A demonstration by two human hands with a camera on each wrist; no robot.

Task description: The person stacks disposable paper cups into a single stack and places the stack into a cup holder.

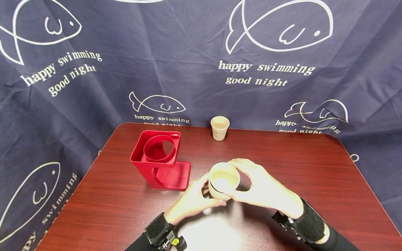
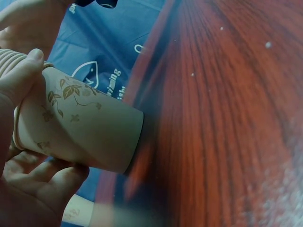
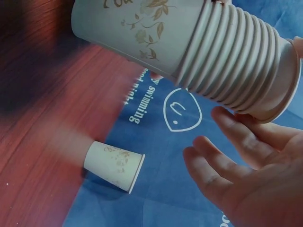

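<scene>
Two hands share one grip on a stack of paper cups [image 1: 223, 181] held just above the counter [image 1: 282, 160]: the left hand [image 1: 191, 202] curls round its lower wall, and the right hand [image 1: 263, 190] pinches the ribbed rims. Light, thin and easily crushed, it is probably best held by those stiffer rims. A red cup holder [image 1: 160, 160] stands to the left, and a single cup [image 1: 219, 128] sits well behind; neither blocks the way.
</scene>
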